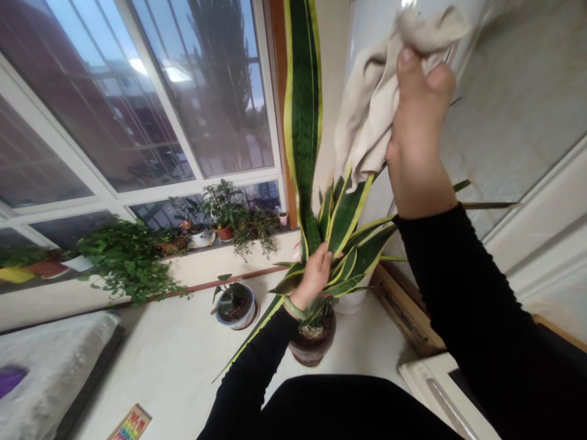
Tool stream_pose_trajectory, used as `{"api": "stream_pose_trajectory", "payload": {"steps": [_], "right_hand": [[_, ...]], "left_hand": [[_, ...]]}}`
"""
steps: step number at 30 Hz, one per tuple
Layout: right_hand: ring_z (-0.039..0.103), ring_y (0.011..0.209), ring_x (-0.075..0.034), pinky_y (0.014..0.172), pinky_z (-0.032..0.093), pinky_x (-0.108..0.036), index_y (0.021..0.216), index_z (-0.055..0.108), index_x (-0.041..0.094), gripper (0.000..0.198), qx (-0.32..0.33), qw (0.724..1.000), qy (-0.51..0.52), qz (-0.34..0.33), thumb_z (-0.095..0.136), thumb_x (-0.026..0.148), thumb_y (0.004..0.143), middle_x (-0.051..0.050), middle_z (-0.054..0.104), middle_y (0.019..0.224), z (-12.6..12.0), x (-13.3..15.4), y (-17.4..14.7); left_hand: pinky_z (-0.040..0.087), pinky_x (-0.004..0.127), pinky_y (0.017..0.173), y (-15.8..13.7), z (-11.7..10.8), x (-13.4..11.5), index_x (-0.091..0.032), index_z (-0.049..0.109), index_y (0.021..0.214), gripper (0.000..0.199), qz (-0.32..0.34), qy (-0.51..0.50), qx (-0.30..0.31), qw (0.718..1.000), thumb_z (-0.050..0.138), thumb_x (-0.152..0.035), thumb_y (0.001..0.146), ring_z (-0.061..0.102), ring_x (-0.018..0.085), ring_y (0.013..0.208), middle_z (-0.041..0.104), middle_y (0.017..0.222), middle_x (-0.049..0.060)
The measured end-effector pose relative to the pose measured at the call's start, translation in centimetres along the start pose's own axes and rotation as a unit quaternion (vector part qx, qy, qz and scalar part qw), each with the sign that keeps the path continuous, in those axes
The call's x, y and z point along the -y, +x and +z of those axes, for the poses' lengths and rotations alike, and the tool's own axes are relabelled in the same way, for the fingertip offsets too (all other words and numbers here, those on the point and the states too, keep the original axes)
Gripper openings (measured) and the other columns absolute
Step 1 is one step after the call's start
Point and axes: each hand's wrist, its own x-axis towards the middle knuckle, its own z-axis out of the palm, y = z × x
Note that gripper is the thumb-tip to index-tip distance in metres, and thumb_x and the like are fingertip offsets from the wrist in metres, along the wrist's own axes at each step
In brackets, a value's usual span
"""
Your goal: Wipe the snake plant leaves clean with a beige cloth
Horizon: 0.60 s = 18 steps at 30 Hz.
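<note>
Overhead, right hand (419,131) grips beige cloth (371,104); left hand (314,275) clasps leaf (302,122).

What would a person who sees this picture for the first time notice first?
The tall leaf of the plant rises through the middle of the view, green with yellow edges. At the upper right, the right hand grips a beige cloth against a leaf, while the left hand holds the leaves low down, above the dark pot. Small potted plants line the windowsill at the left.
</note>
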Motion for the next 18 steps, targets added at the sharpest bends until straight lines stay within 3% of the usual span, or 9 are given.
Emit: {"api": "stream_pose_trajectory", "payload": {"steps": [3,7,10,14,16,18], "right_hand": [[0.076,0.128,-0.019,0.118,0.057,-0.04,0.115,0.074,0.024,0.019,-0.024,1.0,-0.014,-0.006,0.058,0.033,0.11,0.004,0.081,0.116,0.3,0.4,0.6],[0.077,0.116,-0.02,0.114,0.061,-0.036,0.114,0.073,0.015,0.014,-0.039,0.998,-0.047,0.01,0.068,0.024,0.104,-0.002,0.082,0.112,0.5,0.6,-2.9],[0.076,0.103,-0.021,0.106,0.066,-0.039,0.106,0.072,0.025,0.019,0.005,0.994,-0.101,0.048,0.079,0.042,0.1,0.0,0.081,0.104,0.2,0.3,-7.3],[0.076,0.107,-0.025,0.103,0.066,-0.048,0.109,0.074,0.022,0.037,0.026,0.992,-0.104,0.067,0.076,0.057,0.098,-0.002,0.081,0.105,-0.4,-1.0,-11.6],[0.077,0.111,-0.023,0.102,0.066,-0.045,0.112,0.073,0.02,0.033,0.024,0.993,-0.078,0.087,0.076,0.05,0.099,-0.003,0.081,0.112,-0.4,-1.3,-10.9],[0.076,0.11,-0.018,0.102,0.066,-0.038,0.113,0.072,0.019,0.019,0.003,0.992,-0.044,0.118,0.075,0.033,0.101,-0.004,0.081,0.119,-0.1,-0.9,-8.2]], "left_hand": [[0.059,0.044,0.114,0.0,-0.3,-0.1,-0.02,0.073,0.118,0.025,-0.014,0.004,-0.003,1.0,0.059,-0.039,0.11,0.079,0.026,0.113,0.085,0.104,0.008],[0.059,0.044,0.114,-0.1,-0.3,0.0,-0.021,0.073,0.12,0.026,-0.009,0.002,0.002,1.0,0.057,-0.039,0.11,0.079,0.026,0.114,0.086,0.106,0.008],[0.057,0.045,0.118,0.0,-0.1,0.3,-0.02,0.073,0.123,0.028,-0.003,-0.004,-0.004,1.0,0.059,-0.04,0.11,0.078,0.026,0.118,0.086,0.108,0.008],[0.058,0.046,0.116,0.0,0.4,0.5,-0.019,0.073,0.129,0.034,-0.005,-0.018,-0.021,1.0,0.063,-0.044,0.108,0.079,0.028,0.118,0.085,0.11,0.01],[0.058,0.046,0.116,-0.1,0.5,0.5,-0.019,0.073,0.13,0.036,0.0,-0.018,-0.02,1.0,0.063,-0.045,0.108,0.079,0.027,0.119,0.085,0.111,0.011],[0.057,0.046,0.118,-0.2,0.6,0.4,-0.019,0.074,0.129,0.036,0.001,-0.02,-0.021,1.0,0.063,-0.046,0.108,0.079,0.027,0.119,0.085,0.112,0.011]]}}
